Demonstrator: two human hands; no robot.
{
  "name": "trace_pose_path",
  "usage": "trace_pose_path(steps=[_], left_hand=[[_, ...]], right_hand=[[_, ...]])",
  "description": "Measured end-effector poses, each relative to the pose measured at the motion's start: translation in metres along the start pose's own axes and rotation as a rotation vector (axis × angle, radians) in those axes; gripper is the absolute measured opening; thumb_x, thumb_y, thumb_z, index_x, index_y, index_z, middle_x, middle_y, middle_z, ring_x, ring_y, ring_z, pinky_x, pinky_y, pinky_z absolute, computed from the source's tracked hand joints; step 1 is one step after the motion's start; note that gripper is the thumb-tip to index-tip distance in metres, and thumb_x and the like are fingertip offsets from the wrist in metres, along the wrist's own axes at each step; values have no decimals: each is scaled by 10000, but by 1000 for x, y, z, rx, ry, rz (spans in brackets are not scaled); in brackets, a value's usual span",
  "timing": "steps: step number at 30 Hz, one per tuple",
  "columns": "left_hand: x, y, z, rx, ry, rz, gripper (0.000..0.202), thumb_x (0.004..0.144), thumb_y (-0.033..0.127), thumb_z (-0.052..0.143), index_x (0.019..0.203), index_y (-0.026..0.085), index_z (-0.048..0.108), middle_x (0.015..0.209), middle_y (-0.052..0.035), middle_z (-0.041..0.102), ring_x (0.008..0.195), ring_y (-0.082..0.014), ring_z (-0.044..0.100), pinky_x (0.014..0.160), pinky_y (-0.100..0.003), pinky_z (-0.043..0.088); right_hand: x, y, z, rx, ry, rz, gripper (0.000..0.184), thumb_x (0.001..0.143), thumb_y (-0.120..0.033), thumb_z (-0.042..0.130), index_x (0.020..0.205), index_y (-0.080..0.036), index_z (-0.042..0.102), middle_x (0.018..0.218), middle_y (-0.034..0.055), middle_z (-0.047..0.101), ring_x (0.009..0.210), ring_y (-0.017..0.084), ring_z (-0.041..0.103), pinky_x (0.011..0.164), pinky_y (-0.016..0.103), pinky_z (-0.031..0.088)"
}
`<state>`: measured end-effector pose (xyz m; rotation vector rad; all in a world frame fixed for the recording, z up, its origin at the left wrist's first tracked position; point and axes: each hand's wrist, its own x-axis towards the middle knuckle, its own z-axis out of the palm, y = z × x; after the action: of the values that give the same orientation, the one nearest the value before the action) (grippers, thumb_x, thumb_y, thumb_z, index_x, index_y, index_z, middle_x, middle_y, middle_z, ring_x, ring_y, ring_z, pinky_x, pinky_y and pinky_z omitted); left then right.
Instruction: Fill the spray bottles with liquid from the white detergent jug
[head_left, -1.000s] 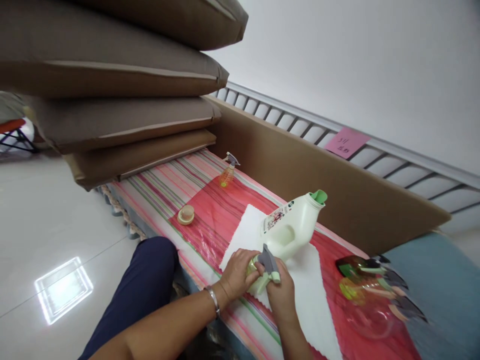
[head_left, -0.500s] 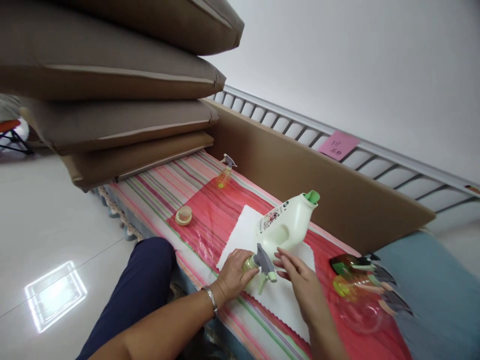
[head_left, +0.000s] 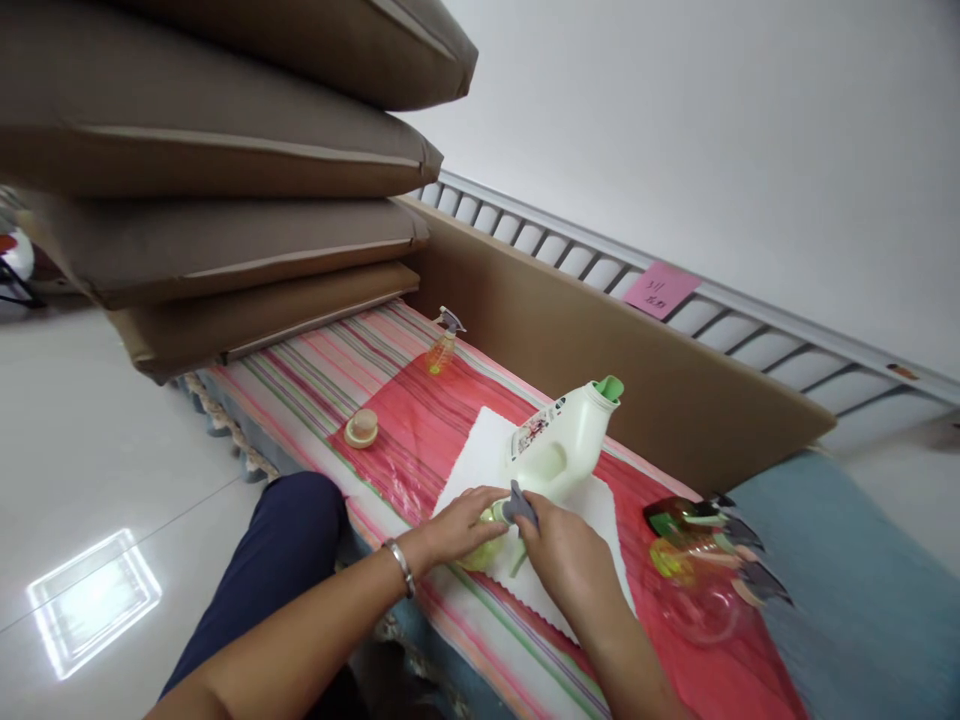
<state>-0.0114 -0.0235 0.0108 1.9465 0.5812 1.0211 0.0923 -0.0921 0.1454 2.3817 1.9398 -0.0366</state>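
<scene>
My left hand [head_left: 456, 523] grips the body of a small yellow-green spray bottle [head_left: 484, 545] lying over a white cloth [head_left: 487, 455]. My right hand [head_left: 566, 557] closes on the bottle's grey trigger head [head_left: 519, 507]. Just behind stands a pale green detergent jug [head_left: 559, 445] with a green spout, open at the top and tilted toward the right. Both hands sit at the front edge of the striped surface.
A striped pink mat [head_left: 420, 420] covers the bench. On it are a small round cap [head_left: 361, 428], another small spray bottle [head_left: 442, 343] at the back, and several spray bottles in a clear bag [head_left: 705, 560] at the right. Brown cushions [head_left: 225, 180] are stacked at the left; a cardboard panel [head_left: 622, 370] stands behind.
My right hand let go of the trigger head half a second ago and has now closed on it again. The view shifted slightly.
</scene>
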Motion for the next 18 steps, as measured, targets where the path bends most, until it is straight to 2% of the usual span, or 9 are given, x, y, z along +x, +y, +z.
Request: trace_pose_path(steps=[3, 6, 9, 12, 15, 17, 18], left_hand=[[11, -4, -7, -28, -61, -12, 312, 754, 305, 672, 1048, 204, 639, 1049, -50, 676, 982, -205, 606, 891, -320, 451], [13, -6, -5, -30, 5, -62, 330, 652, 335, 764, 928, 180, 670, 953, -57, 687, 943, -226, 607, 874, -341, 448], [8, -4, -2, -35, 77, -95, 418, 610, 350, 791, 963, 179, 649, 1071, -90, 644, 1036, -248, 563, 922, -375, 413], [7, 0, -3, -60, 41, -72, 484, 639, 299, 773, 1086, 215, 607, 1228, -81, 576, 1132, -233, 516, 955, -349, 397], [10, 2, -3, -68, 12, -75, 348, 659, 290, 758, 982, 217, 652, 1027, -38, 671, 971, -213, 601, 863, -319, 452], [12, 3, -1, -47, 62, -114, 332, 619, 337, 781, 889, 187, 658, 903, -43, 680, 889, -235, 608, 832, -357, 456], [12, 4, 0, -35, 93, -133, 374, 594, 357, 795, 885, 175, 648, 903, -57, 673, 896, -251, 598, 839, -380, 447]], right_hand=[[1, -1, -1, -26, -7, -18, 312, 871, -282, 407, 1117, -226, 591, 858, 98, 717, 786, 278, 664, 592, 312, 391], [2, -4, -3, -43, -17, -35, 306, 862, -268, 422, 1113, -240, 594, 843, 89, 720, 772, 271, 668, 574, 298, 376], [2, -5, -4, -54, -23, -53, 306, 859, -259, 428, 1120, -263, 589, 838, 77, 724, 769, 251, 668, 565, 281, 360], [3, -4, -4, -63, -22, -73, 314, 855, -257, 433, 1133, -271, 579, 858, 76, 725, 777, 249, 668, 569, 280, 354], [4, -4, -4, -69, -21, -88, 319, 852, -253, 434, 1134, -278, 581, 851, 73, 726, 770, 250, 668, 563, 280, 346], [4, -4, -5, -71, -12, -96, 310, 850, -253, 436, 1118, -285, 589, 831, 64, 726, 752, 242, 668, 550, 273, 336], [4, -4, -5, -72, -9, -100, 305, 851, -252, 437, 1112, -286, 591, 828, 61, 725, 748, 237, 668, 546, 269, 333]])
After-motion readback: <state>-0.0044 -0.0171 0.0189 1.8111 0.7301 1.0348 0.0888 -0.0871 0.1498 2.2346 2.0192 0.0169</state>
